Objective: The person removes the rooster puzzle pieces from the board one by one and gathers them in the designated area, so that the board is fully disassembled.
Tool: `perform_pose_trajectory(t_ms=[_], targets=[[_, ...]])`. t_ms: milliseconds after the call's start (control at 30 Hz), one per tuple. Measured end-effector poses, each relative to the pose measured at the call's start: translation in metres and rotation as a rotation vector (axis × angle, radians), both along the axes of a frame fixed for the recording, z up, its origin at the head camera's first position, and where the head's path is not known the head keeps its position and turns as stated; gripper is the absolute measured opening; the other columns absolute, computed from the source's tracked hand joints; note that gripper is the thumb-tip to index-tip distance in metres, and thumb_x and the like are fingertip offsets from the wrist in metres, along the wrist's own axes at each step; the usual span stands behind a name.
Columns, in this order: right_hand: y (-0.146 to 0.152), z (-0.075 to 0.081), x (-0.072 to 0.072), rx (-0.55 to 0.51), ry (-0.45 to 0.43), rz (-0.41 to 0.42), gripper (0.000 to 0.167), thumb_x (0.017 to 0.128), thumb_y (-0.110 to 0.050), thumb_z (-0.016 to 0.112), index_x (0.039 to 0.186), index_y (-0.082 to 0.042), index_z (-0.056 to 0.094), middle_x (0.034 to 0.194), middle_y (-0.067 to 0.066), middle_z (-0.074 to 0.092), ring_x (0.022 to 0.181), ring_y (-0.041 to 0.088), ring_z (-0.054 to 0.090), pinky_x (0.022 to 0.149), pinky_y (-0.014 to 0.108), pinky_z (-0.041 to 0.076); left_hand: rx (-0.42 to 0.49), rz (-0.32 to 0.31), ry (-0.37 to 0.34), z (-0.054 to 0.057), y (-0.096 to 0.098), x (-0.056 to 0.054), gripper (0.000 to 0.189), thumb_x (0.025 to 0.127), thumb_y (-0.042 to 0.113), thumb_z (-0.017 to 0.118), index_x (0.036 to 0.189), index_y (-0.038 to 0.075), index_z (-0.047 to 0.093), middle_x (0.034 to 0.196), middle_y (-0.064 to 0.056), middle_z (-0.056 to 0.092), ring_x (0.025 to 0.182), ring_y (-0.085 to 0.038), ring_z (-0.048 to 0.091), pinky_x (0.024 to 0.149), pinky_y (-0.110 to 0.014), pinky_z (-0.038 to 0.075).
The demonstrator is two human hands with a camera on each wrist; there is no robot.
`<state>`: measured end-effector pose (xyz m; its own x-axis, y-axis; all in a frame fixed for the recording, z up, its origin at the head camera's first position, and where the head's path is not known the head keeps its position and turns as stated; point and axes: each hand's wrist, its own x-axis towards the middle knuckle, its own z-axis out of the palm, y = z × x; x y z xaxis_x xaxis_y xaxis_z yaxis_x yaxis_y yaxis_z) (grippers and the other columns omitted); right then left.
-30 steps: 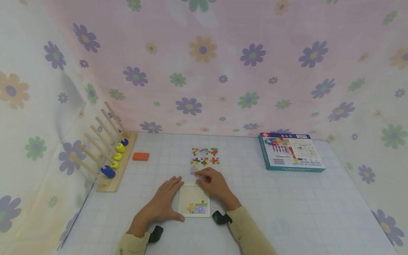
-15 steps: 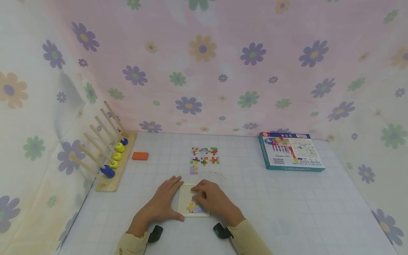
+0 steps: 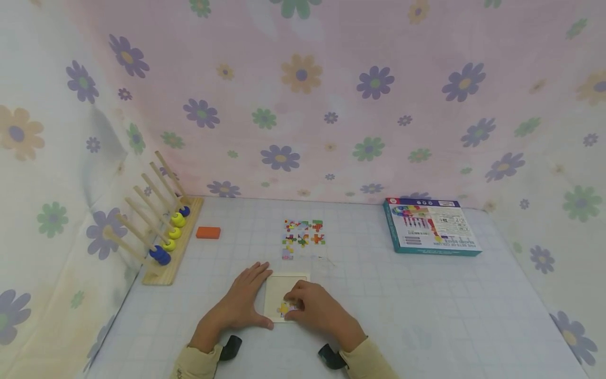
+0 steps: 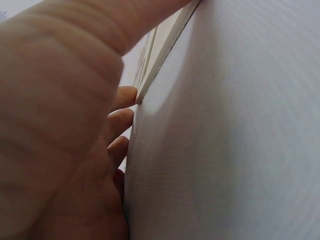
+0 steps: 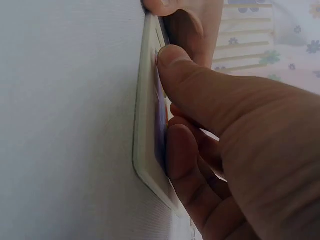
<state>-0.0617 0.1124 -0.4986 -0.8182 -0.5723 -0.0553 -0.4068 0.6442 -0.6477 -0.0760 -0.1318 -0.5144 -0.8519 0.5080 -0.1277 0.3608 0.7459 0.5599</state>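
Note:
A square, pale wooden puzzle tray lies in front of me, with a few joined jigsaw pieces in its lower part, yellow and lilac. My left hand rests spread along the tray's left side, thumb at the lower corner and fingertips at the upper one. Over the joined pieces, my right hand curls its thumb and fingers around them in a pinch. In the right wrist view, the thumb touches the lilac piece; the hand hides part of the pieces. Several loose jigsaw pieces lie beyond the tray in rows.
A wooden peg stand with blue and yellow beads stands at the left. Beside it lies an orange block. A flat teal-edged box lies at the back right. A flowered cloth encloses the table's sides and back.
My right hand has come back from the loose pieces to the tray, then down onto the joined pieces in its lower part. The left hand has stayed in place.

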Motion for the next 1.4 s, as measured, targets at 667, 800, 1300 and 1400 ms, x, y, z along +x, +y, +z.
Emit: perform_pose_trajectory(t_ms=[667, 800, 1300, 1400], targets=[[0.0001, -0.0024, 0.0021, -0.038, -0.043, 0.003, 0.031, 0.080, -0.025, 0.088, 0.109, -0.017, 0.078, 0.089, -0.011, 0.060, 0.072, -0.005, 0.048, 0.064, 0.011, 0.047, 0.001, 0.004, -0.019, -0.0006, -0.0001, 0.0014, 0.125, 0.060, 0.064, 0.091, 0.158, 0.011, 0.035, 0.169, -0.008, 0.028, 0.158, -0.034, 0.018, 0.128, -0.059, 0.018], [0.0010, -0.0026, 0.0014, -0.054, -0.052, 0.012, 0.032, 0.080, -0.022, 0.088, 0.110, -0.017, 0.077, 0.090, -0.011, 0.060, 0.072, -0.005, 0.049, 0.064, 0.011, 0.047, 0.000, 0.007, -0.017, 0.0000, 0.0003, 0.0014, 0.124, 0.060, 0.062, 0.092, 0.158, 0.011, 0.035, 0.169, -0.009, 0.028, 0.158, -0.034, 0.018, 0.128, -0.059, 0.018], [0.0031, -0.0013, 0.0007, -0.016, -0.095, 0.017, 0.035, 0.082, -0.023, 0.086, 0.116, -0.018, 0.077, 0.091, -0.014, 0.057, 0.074, -0.004, 0.047, 0.066, 0.012, 0.046, -0.011, 0.006, -0.012, 0.0009, 0.0004, 0.0015, 0.124, 0.060, 0.062, 0.092, 0.158, 0.011, 0.035, 0.169, -0.008, 0.028, 0.158, -0.034, 0.019, 0.128, -0.059, 0.019], [0.0035, -0.0001, 0.0012, -0.013, -0.107, 0.020, 0.034, 0.084, -0.022, 0.085, 0.117, -0.018, 0.077, 0.092, -0.014, 0.056, 0.074, -0.004, 0.047, 0.065, 0.012, 0.045, -0.009, 0.007, -0.011, 0.0006, 0.0004, 0.0016, 0.124, 0.060, 0.062, 0.092, 0.158, 0.011, 0.035, 0.169, -0.008, 0.028, 0.158, -0.035, 0.019, 0.128, -0.059, 0.019]])
